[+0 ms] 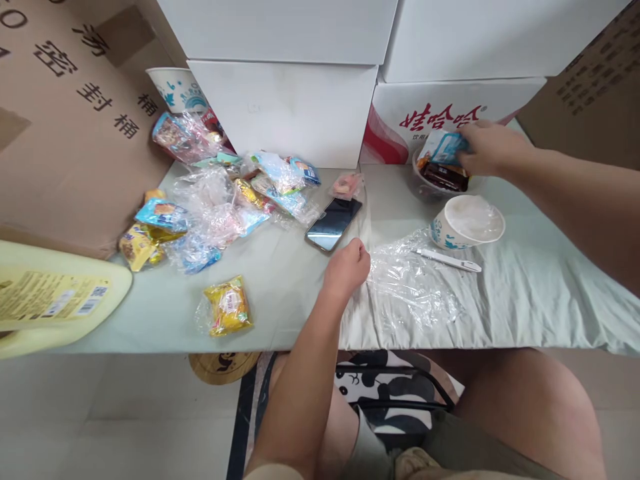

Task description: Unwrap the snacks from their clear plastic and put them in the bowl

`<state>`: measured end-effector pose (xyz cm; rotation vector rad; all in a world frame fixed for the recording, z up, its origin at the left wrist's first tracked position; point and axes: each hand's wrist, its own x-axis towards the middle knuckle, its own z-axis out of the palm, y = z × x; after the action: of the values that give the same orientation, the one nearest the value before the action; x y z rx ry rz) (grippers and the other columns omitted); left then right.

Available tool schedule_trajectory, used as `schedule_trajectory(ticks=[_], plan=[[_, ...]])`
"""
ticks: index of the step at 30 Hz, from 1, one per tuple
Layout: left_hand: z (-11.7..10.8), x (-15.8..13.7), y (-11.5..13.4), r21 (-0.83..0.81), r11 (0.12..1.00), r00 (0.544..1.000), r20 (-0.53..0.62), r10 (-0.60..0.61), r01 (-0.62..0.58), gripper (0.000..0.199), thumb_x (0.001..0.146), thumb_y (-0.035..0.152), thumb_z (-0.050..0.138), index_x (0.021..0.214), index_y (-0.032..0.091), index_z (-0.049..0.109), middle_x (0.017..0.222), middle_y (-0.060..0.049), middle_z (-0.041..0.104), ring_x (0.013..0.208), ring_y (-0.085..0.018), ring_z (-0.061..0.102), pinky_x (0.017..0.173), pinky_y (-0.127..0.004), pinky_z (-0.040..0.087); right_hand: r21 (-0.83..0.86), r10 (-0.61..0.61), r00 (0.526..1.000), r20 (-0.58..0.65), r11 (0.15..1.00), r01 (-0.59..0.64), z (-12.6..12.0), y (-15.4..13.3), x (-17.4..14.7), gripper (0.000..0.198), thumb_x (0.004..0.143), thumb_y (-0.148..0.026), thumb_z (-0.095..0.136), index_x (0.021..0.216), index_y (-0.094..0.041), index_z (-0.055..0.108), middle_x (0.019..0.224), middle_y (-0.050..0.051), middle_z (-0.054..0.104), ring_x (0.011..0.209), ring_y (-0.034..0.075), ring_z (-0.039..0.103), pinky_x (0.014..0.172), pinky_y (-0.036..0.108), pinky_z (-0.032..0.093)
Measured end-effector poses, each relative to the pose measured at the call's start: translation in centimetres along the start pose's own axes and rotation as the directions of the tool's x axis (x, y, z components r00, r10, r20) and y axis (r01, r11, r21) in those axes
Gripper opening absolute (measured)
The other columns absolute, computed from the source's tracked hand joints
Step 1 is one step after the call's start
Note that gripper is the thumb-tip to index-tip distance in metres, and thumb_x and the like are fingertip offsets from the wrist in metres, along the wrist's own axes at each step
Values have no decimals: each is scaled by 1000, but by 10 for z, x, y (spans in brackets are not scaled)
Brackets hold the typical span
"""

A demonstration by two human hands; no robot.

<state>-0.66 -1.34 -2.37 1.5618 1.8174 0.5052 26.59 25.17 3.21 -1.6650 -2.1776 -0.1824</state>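
My left hand (349, 267) is closed at the left end of a clear plastic bag (415, 293), which lies flat and crumpled on the cloth. Just beyond that fist is a dark phone (334, 225). At the right, my right hand (493, 150) grips a blue-and-white snack packet (444, 147) over a clear plastic bowl (425, 190). Inside the bowl are a dark brown packet (445, 177) and other snacks, partly hidden. Nearer to me stand a paper cup (445, 227) with clear film in its mouth and a white utility knife (450, 260).
Several wrapped snacks and clear wrappers (215, 200) are heaped at the left. A yellow packet (230, 305) lies nearer the front edge, and a small pink packet (346, 185) behind the phone. White boxes (285, 113) wall the back; a pale yellow jug (65, 300) stands left.
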Motion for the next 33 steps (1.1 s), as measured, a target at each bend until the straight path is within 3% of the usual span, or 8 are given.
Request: schedule_trajectory(ticks=[8,13,16,20,24,27,30,33], plan=[[4,1,2,6,1000,1000,13,13,-13,16,94,21,41,85,24,54,86,-5,68,84,-21,63,71,-30,40,-109,12,953,304,994,22,-8,-35,-22,48,92,-33,57,119,5,66,136,32,58,133,38,53,91,55,38],[3,-2,3,-9,1000,1000,4,22,-22,16,94,21,42,85,23,55,89,-7,70,88,-22,64,72,-31,41,-26,-32,995,-91,999,29,-60,-50,-62,52,98,-36,46,130,1,61,130,22,66,130,36,55,96,53,40],[2,-4,2,-47,998,999,1,44,-44,16,93,21,43,82,23,55,86,-6,69,85,-22,64,71,-31,42,169,-240,947,-216,946,278,-79,-72,-144,21,91,-19,54,106,-16,69,104,10,75,100,22,70,88,38,52],[0,2,-4,-194,980,999,-16,50,-52,15,91,23,47,78,22,55,78,-2,67,78,-19,63,73,-30,45,452,-556,829,61,756,473,-59,-95,-268,31,92,-21,55,123,-24,60,110,9,74,101,23,71,87,38,59],[-3,7,-12,-364,926,982,-188,34,-102,20,86,24,55,105,22,60,103,-5,71,88,-19,68,84,-34,53,363,-509,818,268,840,404,-29,-95,-329,55,93,-37,57,145,-19,48,153,17,50,143,35,47,111,56,45],[-4,-11,-13,-218,913,890,-383,245,-345,36,83,28,61,118,23,58,129,-11,64,124,-26,59,105,-44,48,281,-422,841,338,898,337,-21,-93,-338,65,90,-42,60,150,-20,45,161,17,39,150,36,35,118,59,34],[0,-45,-9,0,826,822,-99,561,-564,46,78,37,71,121,23,62,137,-11,60,140,-31,47,119,-50,35,237,-321,886,334,939,250,-20,-98,-336,73,88,-46,63,152,-17,43,162,20,36,150,38,35,119,59,32],[7,-70,-9,105,855,847,239,474,-508,51,72,35,78,121,27,67,150,-9,53,152,-36,30,123,-56,28,241,-246,928,279,954,181,-21,-101,-334,65,90,-42,60,147,-14,49,158,22,42,148,39,39,116,59,36]])
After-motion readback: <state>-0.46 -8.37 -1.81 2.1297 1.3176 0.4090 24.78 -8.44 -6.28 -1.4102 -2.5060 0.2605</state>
